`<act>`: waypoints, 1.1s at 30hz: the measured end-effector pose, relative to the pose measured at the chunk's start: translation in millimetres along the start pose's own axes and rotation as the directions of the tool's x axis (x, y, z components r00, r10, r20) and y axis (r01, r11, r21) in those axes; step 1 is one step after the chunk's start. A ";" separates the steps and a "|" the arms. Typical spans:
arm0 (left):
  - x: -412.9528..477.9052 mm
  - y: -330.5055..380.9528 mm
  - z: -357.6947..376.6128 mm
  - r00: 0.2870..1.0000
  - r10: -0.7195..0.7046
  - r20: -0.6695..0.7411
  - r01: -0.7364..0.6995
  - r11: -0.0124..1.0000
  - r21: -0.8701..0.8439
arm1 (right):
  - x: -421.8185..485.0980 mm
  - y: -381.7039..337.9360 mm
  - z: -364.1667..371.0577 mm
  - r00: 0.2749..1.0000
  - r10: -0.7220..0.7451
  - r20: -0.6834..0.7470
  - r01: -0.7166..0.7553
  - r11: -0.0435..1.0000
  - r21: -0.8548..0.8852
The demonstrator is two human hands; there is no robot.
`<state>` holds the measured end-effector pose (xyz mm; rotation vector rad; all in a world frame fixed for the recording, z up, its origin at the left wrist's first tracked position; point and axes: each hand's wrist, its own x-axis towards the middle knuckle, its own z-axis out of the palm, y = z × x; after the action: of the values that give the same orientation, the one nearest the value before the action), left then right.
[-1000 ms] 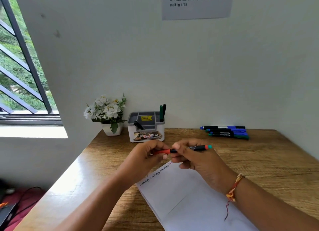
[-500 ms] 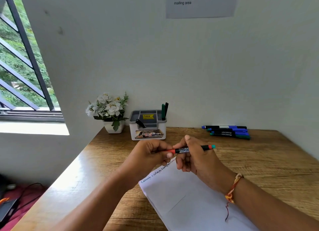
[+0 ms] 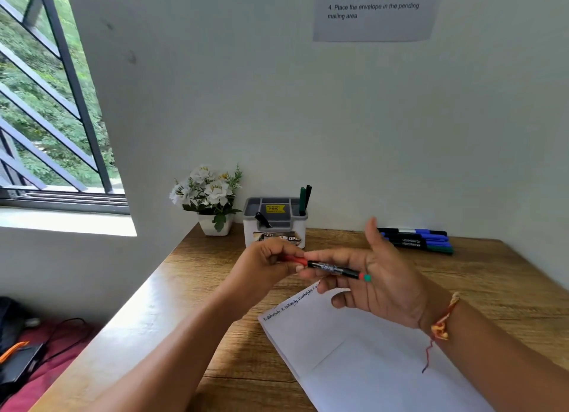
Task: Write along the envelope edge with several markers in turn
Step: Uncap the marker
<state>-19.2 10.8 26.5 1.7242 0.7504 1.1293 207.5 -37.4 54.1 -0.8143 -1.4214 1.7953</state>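
A white envelope lies on the wooden desk, with a line of small handwriting along its upper left edge. Above it I hold a black marker with a red cap and a green end, level and pointing left to right. My left hand pinches the red cap end. My right hand has its fingers spread, and the marker's barrel rests across them. The envelope's top corner is hidden behind my hands.
Several blue and green markers lie at the back right of the desk. A grey and white organiser with two dark pens stands by the wall, beside a white flower pot. A printed notice hangs on the wall.
My right hand has loosened from a closed grip on the marker to spread fingers. The marker has tilted a little, green end lower. My left hand still holds the red cap.
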 end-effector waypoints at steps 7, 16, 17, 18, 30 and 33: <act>1.9 -3.4 2.8 0.999 -0.020 -0.031 0.017 0.995 -0.098 | 7.1 1.9 7.9 0.956 -0.097 -0.278 -0.038 0.896 -0.443; 5.4 -16.3 -8.6 0.951 -0.006 -0.308 0.054 0.988 0.147 | 55.6 -72.8 10.6 0.712 -0.433 -0.553 0.102 0.843 -0.529; 5.1 -16.5 -9.0 0.951 0.001 -0.309 0.059 0.981 0.186 | 63.2 -82.8 10.1 0.680 -0.480 -0.554 0.121 0.819 -0.560; 4.9 -16.5 -9.3 0.951 0.009 -0.310 0.063 0.972 0.224 | 71.1 -91.1 8.8 0.652 -0.522 -0.550 0.134 0.793 -0.595; 6.7 -23.3 -12.3 0.948 0.078 -0.310 0.071 0.894 0.442 | 153.2 -91.5 -25.9 0.643 -0.587 -0.492 -0.231 0.464 -0.855; 7.2 -25.3 -12.2 0.951 0.084 -0.298 0.069 0.880 0.469 | 161.5 -82.8 -30.1 0.687 -0.506 -0.522 -0.292 0.465 -0.836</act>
<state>-27.8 31.4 7.8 1.9685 1.3078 1.3169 153.1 125.3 120.4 -1.6675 -1.6936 0.2570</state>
